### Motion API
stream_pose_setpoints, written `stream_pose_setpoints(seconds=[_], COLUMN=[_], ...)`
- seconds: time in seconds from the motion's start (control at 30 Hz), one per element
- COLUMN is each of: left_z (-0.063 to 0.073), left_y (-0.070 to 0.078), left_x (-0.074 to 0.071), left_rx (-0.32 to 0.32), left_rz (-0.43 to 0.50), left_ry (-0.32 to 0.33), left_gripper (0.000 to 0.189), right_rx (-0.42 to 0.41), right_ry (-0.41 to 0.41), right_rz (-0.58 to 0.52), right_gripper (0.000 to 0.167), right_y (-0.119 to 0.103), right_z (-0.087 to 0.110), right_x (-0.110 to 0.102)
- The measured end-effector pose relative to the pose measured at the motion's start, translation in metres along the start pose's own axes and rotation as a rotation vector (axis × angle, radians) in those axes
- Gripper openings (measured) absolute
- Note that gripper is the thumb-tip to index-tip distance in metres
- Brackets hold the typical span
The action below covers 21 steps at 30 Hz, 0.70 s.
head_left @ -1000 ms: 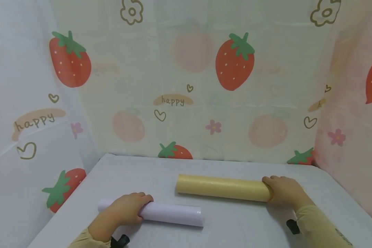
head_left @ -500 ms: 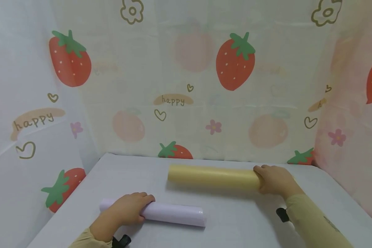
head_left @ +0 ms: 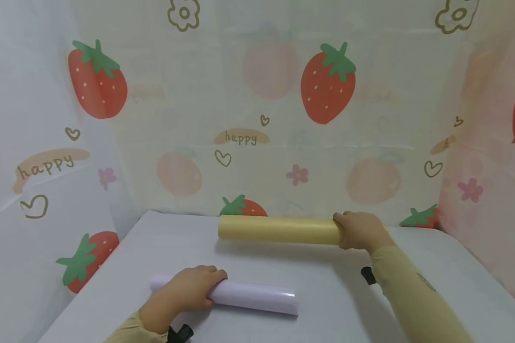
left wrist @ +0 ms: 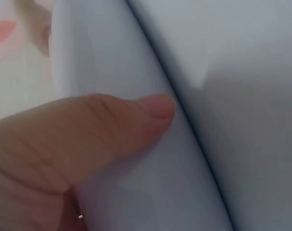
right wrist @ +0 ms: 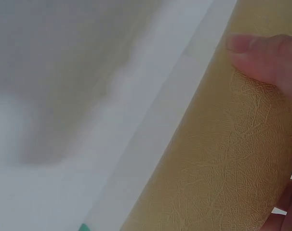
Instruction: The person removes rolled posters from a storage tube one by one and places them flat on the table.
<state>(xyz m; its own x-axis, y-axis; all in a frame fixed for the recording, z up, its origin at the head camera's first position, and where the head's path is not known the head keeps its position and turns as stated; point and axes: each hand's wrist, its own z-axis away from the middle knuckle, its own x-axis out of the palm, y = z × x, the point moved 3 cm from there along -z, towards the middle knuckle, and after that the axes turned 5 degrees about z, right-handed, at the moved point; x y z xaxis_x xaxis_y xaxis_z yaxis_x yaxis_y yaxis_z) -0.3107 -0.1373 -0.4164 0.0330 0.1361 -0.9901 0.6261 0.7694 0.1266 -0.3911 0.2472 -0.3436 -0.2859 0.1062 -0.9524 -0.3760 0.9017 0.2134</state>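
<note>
In the head view, my right hand (head_left: 362, 231) grips the right end of a pale yellow roll (head_left: 279, 229), held level above the far part of the table with its shadow below. The right wrist view shows the roll's finely creased, textured surface (right wrist: 218, 154), the thumb on one side and fingertips on the other. Nearer, my left hand (head_left: 193, 288) grips a glossy lilac roll (head_left: 257, 296) that lies on the table. The left wrist view has the thumb laid across the lilac roll (left wrist: 107, 53); the other fingers there are mostly hidden.
Both rolls are over a white table (head_left: 326, 317). A strawberry-printed sheet (head_left: 283, 95) hangs behind its far edge, with more printed sheeting on the left and right. A black wrist mount (head_left: 180, 333) shows under the left wrist and another black piece (head_left: 368, 275) by the right.
My right hand has raised the yellow roll off the table and carried it left and farther back. My left hand and the lilac roll have shifted slightly right in the view.
</note>
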Motion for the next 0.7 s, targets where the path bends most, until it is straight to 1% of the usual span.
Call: stream_pose_setpoints(seconds=[0.13,0.3,0.5,0.7], left_z=[-0.007,-0.015,-0.025,-0.038], left_y=[0.009,0.024,0.040,0.059], left_x=[0.001,0.002,0.004,0.007], left_rx=[0.024,0.055,0.081,0.101], left_rz=[-0.008,-0.019,-0.029,-0.060], left_ry=[-0.004,-0.009,-0.012,-0.024], left_gripper=[0.046,0.046,0.046,0.047], right_rx=[-0.011,-0.010,-0.003,0.002], right_ry=[0.004,0.005,0.009,-0.005], right_rz=[0.011,0.024,0.029,0.046], right_gripper=[0.045,0.047,0.047,0.049], right_y=[-0.006,-0.012,-0.018,-0.025], right_z=[-0.013,-0.027,-0.040,-0.050], right_x=[-0.001,0.004,0.012,0.015])
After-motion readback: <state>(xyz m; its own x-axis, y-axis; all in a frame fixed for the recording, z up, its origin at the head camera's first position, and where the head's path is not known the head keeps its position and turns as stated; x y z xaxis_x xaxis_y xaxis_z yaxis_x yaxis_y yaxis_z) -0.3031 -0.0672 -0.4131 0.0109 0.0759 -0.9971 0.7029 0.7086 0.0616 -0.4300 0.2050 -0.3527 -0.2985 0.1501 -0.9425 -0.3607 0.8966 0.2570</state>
